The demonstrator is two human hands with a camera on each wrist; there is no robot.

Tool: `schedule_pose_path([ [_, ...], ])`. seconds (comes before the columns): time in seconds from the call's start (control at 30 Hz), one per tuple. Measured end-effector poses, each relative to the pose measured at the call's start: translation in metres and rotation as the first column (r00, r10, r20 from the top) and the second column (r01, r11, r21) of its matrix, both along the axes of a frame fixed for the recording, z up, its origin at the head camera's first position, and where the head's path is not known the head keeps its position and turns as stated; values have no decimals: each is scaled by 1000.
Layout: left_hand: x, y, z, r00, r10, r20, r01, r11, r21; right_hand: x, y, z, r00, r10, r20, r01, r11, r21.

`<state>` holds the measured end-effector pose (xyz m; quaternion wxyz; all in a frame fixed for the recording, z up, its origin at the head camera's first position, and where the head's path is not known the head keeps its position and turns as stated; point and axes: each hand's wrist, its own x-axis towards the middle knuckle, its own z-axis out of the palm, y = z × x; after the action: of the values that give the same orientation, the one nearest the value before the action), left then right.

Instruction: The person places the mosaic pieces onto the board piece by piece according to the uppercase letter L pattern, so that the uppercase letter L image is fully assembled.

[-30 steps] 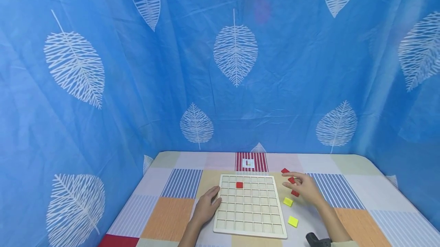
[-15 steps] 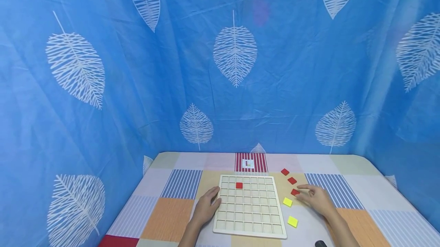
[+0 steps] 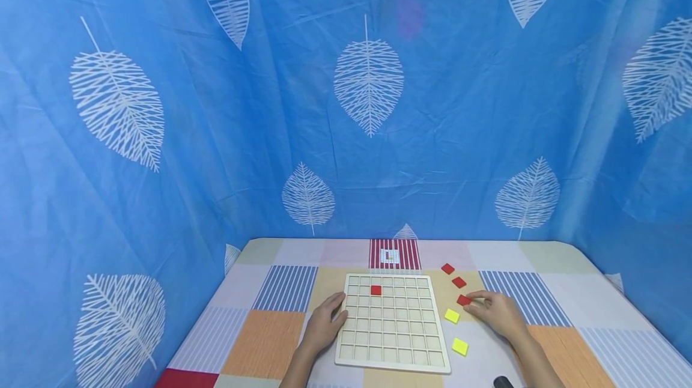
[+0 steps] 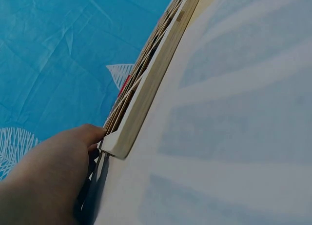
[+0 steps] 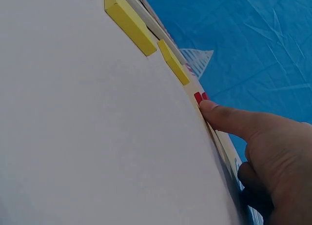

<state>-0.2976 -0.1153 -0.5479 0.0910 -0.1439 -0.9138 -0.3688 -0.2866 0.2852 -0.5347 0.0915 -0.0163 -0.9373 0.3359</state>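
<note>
A cream grid board (image 3: 397, 340) lies flat, with one red tile (image 3: 375, 290) in a cell of its upper rows. My left hand (image 3: 322, 327) rests along the board's left edge, fingers and thumb touching the rim. In the left wrist view, the thumb reaches the board's corner (image 4: 119, 144). To the right of the board, my right hand (image 3: 500, 314) pinches the nearest red tile (image 3: 463, 300) at its right side between thumb and forefinger. The right wrist view shows the thumb right at red tiles (image 5: 198, 98). Other fingers of this hand are partly hidden there.
Two more red tiles lie behind, one near (image 3: 459, 282) and one far (image 3: 447, 268). Two yellow tiles (image 3: 460, 347) sit nearer, beside the board. A small card with a printed grid (image 3: 390, 256) lies beyond the board. A black object (image 3: 503, 382) shows at the right forearm. Blue curtains (image 3: 373, 184) surround the patchwork-covered table.
My right hand has moved back toward me and right, from over the red tiles to the nearest one, with thumb and forefinger now at it. The left hand and board have stayed put.
</note>
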Motion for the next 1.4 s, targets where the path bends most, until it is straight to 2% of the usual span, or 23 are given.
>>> schedule_pose_path([
  [0.2,-1,0,0,1000,0,-1,0,1000,-3,-1,-2,1,999,8,-36,-9,1000,-28],
  [0.33,-1,0,0,1000,2,2,-2,1000,-4,-1,-9,8,992,42,-115,-47,998,-43],
  [0.5,-1,0,-1,1000,7,1,-7,1000,-5,-2,-28,23,970,89,-227,-98,995,-26],
  [0.63,-1,0,-1,1000,5,-3,-5,1000,-8,-7,-48,34,949,142,-283,-159,987,-38],
  [0.77,-1,0,-1,1000,4,-6,-4,1000,-9,-13,-71,43,936,181,-302,-209,976,-62],
  [0.87,-2,0,-1,1000,4,-6,-4,1000,-13,-17,-90,46,940,205,-273,-236,968,-88],
  [1.0,-3,0,-1,1000,1,-11,-1,1000,-16,-23,-115,45,941,247,-233,-274,957,-92],
  [1.23,-2,-1,-1,1000,10,-4,-10,1000,-16,-30,-150,31,903,353,-245,-375,926,-45],
  [1.4,-1,-1,0,1000,5,-6,-5,1000,-14,-32,-163,16,905,366,-217,-387,920,-65],
])
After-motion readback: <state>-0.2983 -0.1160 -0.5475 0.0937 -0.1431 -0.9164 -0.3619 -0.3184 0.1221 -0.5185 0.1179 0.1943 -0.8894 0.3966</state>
